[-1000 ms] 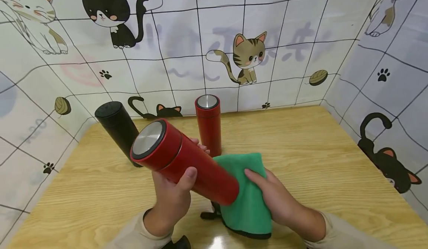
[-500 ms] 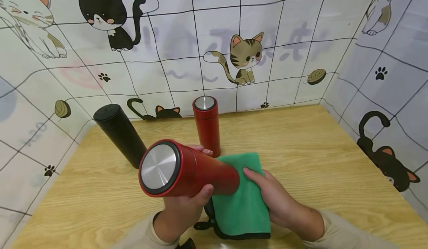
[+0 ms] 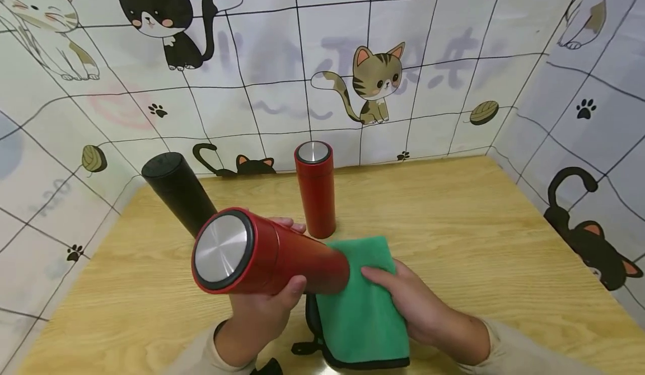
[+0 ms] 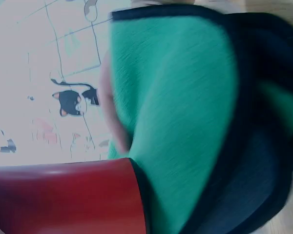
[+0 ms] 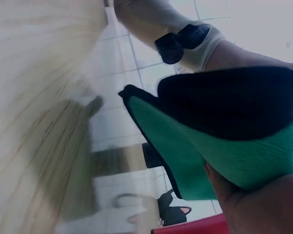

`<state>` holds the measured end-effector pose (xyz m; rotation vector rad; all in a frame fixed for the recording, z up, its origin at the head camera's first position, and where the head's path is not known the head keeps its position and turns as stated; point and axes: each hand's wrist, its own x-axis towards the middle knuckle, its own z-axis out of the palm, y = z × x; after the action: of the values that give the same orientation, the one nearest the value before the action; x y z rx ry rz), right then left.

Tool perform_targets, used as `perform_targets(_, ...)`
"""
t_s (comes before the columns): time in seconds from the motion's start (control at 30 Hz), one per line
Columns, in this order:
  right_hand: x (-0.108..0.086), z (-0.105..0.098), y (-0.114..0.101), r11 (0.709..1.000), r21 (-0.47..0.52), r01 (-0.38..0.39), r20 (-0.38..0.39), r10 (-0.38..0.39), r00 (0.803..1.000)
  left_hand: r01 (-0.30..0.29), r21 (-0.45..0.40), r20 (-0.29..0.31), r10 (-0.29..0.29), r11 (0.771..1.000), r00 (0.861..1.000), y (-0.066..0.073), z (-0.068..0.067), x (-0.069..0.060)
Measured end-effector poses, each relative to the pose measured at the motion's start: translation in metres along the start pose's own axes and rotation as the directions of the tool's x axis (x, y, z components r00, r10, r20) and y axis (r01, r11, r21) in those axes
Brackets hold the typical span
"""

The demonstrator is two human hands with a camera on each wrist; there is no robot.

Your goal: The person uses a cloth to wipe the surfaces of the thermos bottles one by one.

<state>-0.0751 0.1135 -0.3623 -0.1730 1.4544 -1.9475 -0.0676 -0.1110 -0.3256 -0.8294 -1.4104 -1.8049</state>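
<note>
A red thermos flask [image 3: 287, 257] with a brushed-metal lid top lies tilted in my left hand [image 3: 262, 308], whose thumb and fingers wrap round its middle. The lid end points toward me. My right hand [image 3: 423, 308] grips a folded green cloth [image 3: 363, 308] with dark edging, thumb on top. The cloth meets the flask's base end; in the left wrist view the base edge of the flask [image 4: 73, 195] lies against the green cloth [image 4: 171, 107]. In the right wrist view the cloth [image 5: 254, 165] hangs folded over my right hand [image 5: 268, 204].
A second red flask [image 3: 317, 196] stands upright behind the cloth. To the left, a black flask [image 3: 178, 190] stands partly behind the held one. The wooden table [image 3: 443, 212] runs to a cat-printed wall covering [image 3: 428, 101]. A dark strap end [image 3: 269, 366] shows by my left sleeve.
The held flask's lid end has turned more toward me, then shifted slightly left. The cloth stays at its base. Both standing flasks remain in place.
</note>
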Motion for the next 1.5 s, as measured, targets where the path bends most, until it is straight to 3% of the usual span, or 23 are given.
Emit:
perform_targets(0.1, 0.003, -0.003, 0.002, 0.997, -0.075, 0.003, 0.005, -0.003, 1.0, 0.066, 0.014, -0.049, -0.065, 0.998, 0.997, -0.001, -0.01, 0.01)
perform_targets(0.2, 0.006, -0.008, 0.002, 0.988, -0.155, 0.014, 0.028, -0.01, 1.0, 0.157, 0.119, -0.104, -0.145, 0.98, 0.984, -0.005, -0.024, 0.022)
perform_targets(0.3, 0.009, -0.013, 0.001, 0.969, -0.244, 0.029, 0.049, -0.018, 0.999, 0.262, 0.233, -0.123, -0.238, 0.937, 0.963, -0.015, -0.039, 0.032)
perform_targets(0.43, 0.014, -0.02, -0.001, 0.924, -0.376, 0.07, 0.085, -0.041, 0.996, 0.385, 0.305, -0.13, -0.362, 0.871, 0.923, -0.04, -0.056, 0.044)
perform_targets(0.53, 0.018, -0.023, -0.001, 0.898, -0.432, 0.08, 0.101, -0.04, 0.994, 0.437, 0.338, -0.138, -0.415, 0.834, 0.899, -0.06, -0.065, 0.048)
perform_targets(0.67, 0.021, -0.024, 0.001, 0.885, -0.459, 0.076, 0.107, -0.03, 0.994, 0.489, 0.371, -0.142, -0.472, 0.79, 0.87, -0.084, -0.071, 0.052)
perform_targets(0.77, 0.022, -0.024, 0.003, 0.872, -0.48, 0.092, 0.118, -0.04, 0.992, 0.524, 0.39, -0.159, -0.505, 0.758, 0.848, -0.097, -0.073, 0.054)
perform_targets(0.93, 0.022, -0.023, 0.004, 0.852, -0.508, 0.132, 0.151, -0.062, 0.987, 0.569, 0.39, -0.181, -0.545, 0.724, 0.819, -0.113, -0.075, 0.056)
perform_targets(1.03, 0.022, -0.022, 0.004, 0.847, -0.513, 0.138, 0.162, -0.063, 0.985, 0.578, 0.393, -0.177, -0.558, 0.715, 0.811, -0.119, -0.075, 0.057)
perform_targets(1.27, 0.021, -0.02, 0.004, 0.835, -0.534, 0.135, 0.156, -0.06, 0.986, 0.556, 0.411, -0.172, -0.538, 0.722, 0.825, -0.128, -0.073, 0.061)
perform_targets(1.5, 0.021, -0.019, 0.004, 0.83, -0.542, 0.132, 0.151, -0.058, 0.987, 0.569, 0.407, -0.147, -0.564, 0.714, 0.813, -0.128, -0.075, 0.058)
